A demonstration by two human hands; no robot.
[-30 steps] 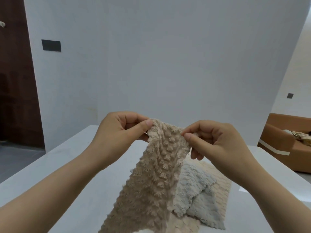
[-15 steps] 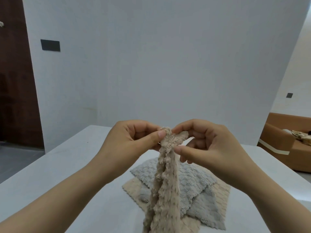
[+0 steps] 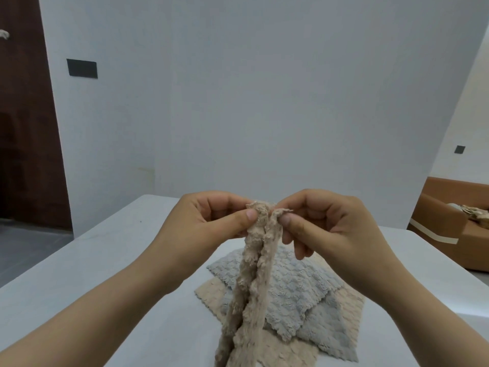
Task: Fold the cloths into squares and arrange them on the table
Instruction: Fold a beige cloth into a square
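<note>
A beige knobbly cloth [image 3: 251,282] hangs in the air, doubled into a narrow strip. My left hand [image 3: 209,223] pinches one top corner between thumb and forefinger. My right hand [image 3: 322,226] pinches the other top corner, right beside the left one. The strip's lower end reaches down past the bottom edge of the view. Beneath it on the white table [image 3: 92,274] lies a pile of loose cloths: a grey one [image 3: 293,284] on top, another grey one [image 3: 325,332] lower right, and a beige one [image 3: 346,303] underneath.
The table's far edge meets a white wall. A dark wooden door [image 3: 23,128] stands at the left. At the right, beyond the table, is a brown sofa [image 3: 449,223] with crumpled cloth on it.
My hands have come together, bringing the two top corners side by side. The cloth, spread wide a second ago, now hangs as a narrow doubled strip, uncovering the pile behind.
</note>
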